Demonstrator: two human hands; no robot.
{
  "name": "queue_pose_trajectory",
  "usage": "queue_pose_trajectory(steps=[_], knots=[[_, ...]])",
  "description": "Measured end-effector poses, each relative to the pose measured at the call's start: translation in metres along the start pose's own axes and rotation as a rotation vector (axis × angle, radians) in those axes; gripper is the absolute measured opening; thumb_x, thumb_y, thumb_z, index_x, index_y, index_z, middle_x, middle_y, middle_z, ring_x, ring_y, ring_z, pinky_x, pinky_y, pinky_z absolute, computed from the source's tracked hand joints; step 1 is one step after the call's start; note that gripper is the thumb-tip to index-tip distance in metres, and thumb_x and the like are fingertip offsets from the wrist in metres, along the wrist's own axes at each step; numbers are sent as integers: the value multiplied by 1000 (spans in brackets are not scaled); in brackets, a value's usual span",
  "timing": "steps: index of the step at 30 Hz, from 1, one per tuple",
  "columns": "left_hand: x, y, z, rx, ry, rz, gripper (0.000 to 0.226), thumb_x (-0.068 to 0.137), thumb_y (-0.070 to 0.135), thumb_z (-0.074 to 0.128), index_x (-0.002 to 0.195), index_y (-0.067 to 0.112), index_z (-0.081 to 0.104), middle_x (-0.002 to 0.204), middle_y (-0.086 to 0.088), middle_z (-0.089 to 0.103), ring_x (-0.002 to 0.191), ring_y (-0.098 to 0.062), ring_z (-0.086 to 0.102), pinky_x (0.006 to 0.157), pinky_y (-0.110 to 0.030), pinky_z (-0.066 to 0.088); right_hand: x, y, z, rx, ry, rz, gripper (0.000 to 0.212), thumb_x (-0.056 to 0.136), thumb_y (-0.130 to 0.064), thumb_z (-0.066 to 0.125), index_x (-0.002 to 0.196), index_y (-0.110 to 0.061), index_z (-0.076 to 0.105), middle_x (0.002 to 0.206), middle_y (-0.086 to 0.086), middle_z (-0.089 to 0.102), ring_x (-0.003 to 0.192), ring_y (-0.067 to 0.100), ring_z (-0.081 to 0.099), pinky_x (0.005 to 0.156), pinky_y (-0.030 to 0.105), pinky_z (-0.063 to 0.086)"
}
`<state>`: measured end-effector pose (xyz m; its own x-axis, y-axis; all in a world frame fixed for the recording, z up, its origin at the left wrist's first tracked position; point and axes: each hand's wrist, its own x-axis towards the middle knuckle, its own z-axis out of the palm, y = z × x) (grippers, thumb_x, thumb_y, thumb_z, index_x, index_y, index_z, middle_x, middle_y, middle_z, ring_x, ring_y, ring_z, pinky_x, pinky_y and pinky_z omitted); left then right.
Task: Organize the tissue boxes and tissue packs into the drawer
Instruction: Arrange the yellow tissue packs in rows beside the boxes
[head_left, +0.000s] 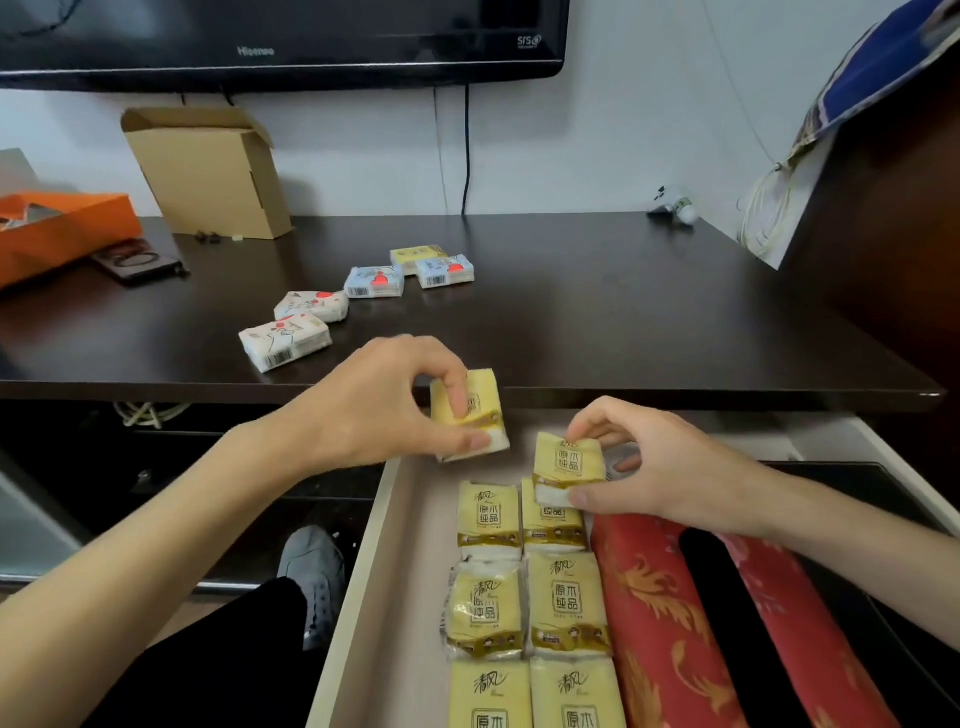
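My left hand (387, 402) grips a yellow tissue pack (485, 400) above the far left corner of the open drawer (395, 545). My right hand (660, 467) holds a second yellow tissue pack (569, 460) over the back of two rows of several yellow packs (530, 597) lying in the drawer. Two red tissue boxes (654, 623) lie lengthwise to the right of those rows. On the dark desk top (597, 312) lie two white packs (285, 340), two blue packs (375, 282) and one yellow pack (415, 254).
An open cardboard box (208, 171) and an orange box (57, 231) stand at the desk's back left, next to a phone (137, 262). A black TV (280, 41) hangs above. A grey shoe (314, 571) and my dark trouser leg are left of the drawer.
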<state>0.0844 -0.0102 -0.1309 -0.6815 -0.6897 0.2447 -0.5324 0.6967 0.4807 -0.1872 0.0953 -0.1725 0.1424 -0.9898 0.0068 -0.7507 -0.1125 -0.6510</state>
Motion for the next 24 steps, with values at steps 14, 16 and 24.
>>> queue_pose_trajectory(steps=[14, 16, 24], knots=[[-16, -8, 62, 339, -277, -13, 42, 67, 71, 68, 84, 33, 60, 93, 17, 59, 79, -5, 51, 58, -25, 34, 15, -1, 20, -152, -84, 74, 56, 70, -51, 86, 117, -41, 58, 109, -15, 72, 99, 6, 69, 88, 43, 58], [-16, -8, 63, 335, -254, -9, 42, 68, 71, 67, 84, 34, 59, 93, 18, 59, 79, -4, 50, 55, -21, 30, 14, -1, 20, -143, -94, 86, 55, 71, -51, 86, 117, -42, 57, 110, -15, 72, 99, 6, 69, 88, 43, 59], [-15, -8, 74, 302, -235, 9, 41, 72, 68, 67, 89, 32, 59, 103, 18, 59, 94, -7, 53, 76, -32, 47, 15, -3, 23, -180, -126, 148, 59, 67, -51, 83, 119, -43, 56, 112, -13, 70, 102, 10, 67, 88, 45, 58]])
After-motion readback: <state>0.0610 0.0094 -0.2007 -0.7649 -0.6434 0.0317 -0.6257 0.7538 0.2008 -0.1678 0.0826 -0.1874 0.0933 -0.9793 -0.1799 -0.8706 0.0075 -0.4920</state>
